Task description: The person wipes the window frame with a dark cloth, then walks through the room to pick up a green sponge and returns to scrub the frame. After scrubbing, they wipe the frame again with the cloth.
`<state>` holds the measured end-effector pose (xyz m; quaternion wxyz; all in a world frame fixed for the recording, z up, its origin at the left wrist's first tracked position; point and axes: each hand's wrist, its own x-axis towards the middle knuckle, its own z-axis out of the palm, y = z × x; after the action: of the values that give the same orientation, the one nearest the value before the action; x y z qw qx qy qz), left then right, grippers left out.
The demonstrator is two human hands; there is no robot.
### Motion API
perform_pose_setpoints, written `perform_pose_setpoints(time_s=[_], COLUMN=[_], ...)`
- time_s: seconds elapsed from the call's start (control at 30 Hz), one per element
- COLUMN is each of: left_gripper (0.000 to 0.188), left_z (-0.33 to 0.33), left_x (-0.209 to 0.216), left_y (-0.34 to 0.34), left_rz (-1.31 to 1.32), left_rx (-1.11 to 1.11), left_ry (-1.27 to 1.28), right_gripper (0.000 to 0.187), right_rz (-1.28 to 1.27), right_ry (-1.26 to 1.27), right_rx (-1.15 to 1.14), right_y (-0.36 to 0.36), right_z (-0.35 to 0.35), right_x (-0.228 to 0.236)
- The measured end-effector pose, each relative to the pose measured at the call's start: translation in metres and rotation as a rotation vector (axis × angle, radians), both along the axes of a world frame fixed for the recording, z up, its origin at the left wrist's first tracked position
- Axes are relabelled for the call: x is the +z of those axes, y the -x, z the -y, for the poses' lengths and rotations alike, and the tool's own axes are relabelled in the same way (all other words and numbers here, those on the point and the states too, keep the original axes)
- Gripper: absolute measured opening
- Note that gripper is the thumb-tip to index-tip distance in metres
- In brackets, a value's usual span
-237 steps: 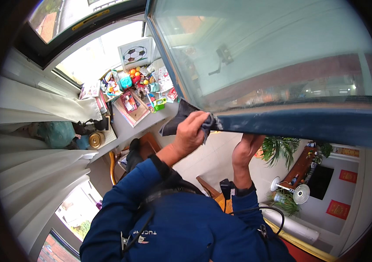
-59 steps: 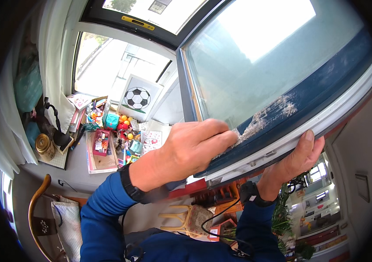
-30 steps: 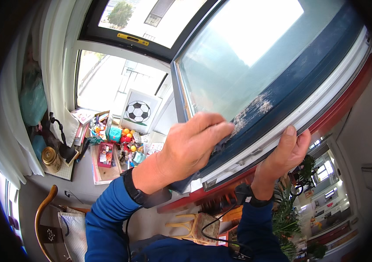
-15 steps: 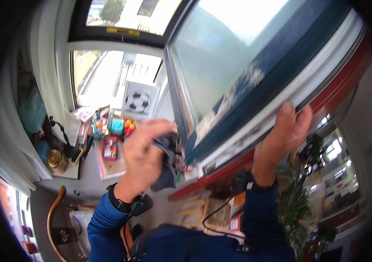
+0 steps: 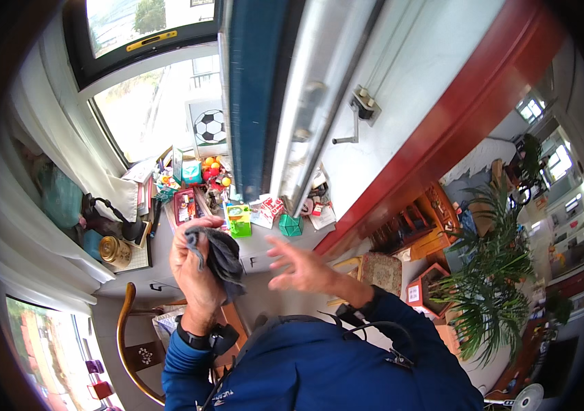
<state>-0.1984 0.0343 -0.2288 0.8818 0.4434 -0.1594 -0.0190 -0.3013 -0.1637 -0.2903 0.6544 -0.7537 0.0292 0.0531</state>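
Head view: wearing a blue jacket (image 5: 285,363), nearest of all. Just past it, on the left, bunching up a dark grey cloth (image 5: 225,257) in the left hand (image 5: 195,282), curling tight round it and leaving a loose end hanging on the right. Next to that, on the right, spreading the right hand (image 5: 308,270) wide, holding nothing and touching nothing in sight. Holding the cloth up in the air, on the near side of the grey desk (image 5: 160,250).

For doing this well, likely best folding the floppy end in first and turning a cleaner side out. Farther on, being careful of the gold jar (image 5: 114,251) on the left, the bright green toy (image 5: 239,220) in the middle and the teal box (image 5: 290,225) on the right. Probably safest lifting the cloth over them, not dragging it across. Also minding the blue window frame (image 5: 256,89), reaching in over the desk, and not bumping it with either hand. Farthest off, facing a soccer ball picture (image 5: 210,127) by the bright window.
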Motion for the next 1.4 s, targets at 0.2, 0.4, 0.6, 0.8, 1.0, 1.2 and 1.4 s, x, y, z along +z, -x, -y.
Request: perform_pose_setpoints(time_s=[0.2, 0.4, 0.6, 0.8, 1.0, 1.2, 1.4], left_gripper=[0.019, 0.051, 0.100, 0.031, 0.021, 0.023, 0.027], left_z=[0.014, 0.001, 0.030, 0.037, 0.030, 0.011, -0.032], left_x=[-0.021, -0.046, -0.078, -0.115, -0.136, -0.155, -0.213], left_y=[0.039, 0.064, 0.096, 0.097, 0.093, 0.075, 0.046], left_rz=[-0.092, 0.077, -0.052, -0.488, -0.911, -0.869, -0.841], left_rx=[-0.092, -0.163, -0.194, -0.110, -0.276, -0.178, -0.059], left_ry=[0.010, -0.675, -0.683, -0.242, 0.172, 0.120, 0.205], right_gripper=[0.045, 0.048, 0.094, 0.092, 0.070, 0.053, 0.055], right_rz=[0.123, 0.274, 0.411, 0.323, 0.629, 0.346, -0.221], right_ry=[-0.267, -0.174, 0.145, 0.002, 0.204, 0.241, 0.214], right_rx=[0.261, -0.137, -0.024, 0.012, 0.051, 0.071, -0.077], right_y=[0.003, 0.019, 0.033, 0.045, 0.049, 0.063, 0.128], right_z=[-0.035, -0.019, -0.029, -0.018, -0.006, 0.037, 0.123], right_x=[-0.033, -0.035, -0.031, -0.041, -0.035, -0.070, -0.192])
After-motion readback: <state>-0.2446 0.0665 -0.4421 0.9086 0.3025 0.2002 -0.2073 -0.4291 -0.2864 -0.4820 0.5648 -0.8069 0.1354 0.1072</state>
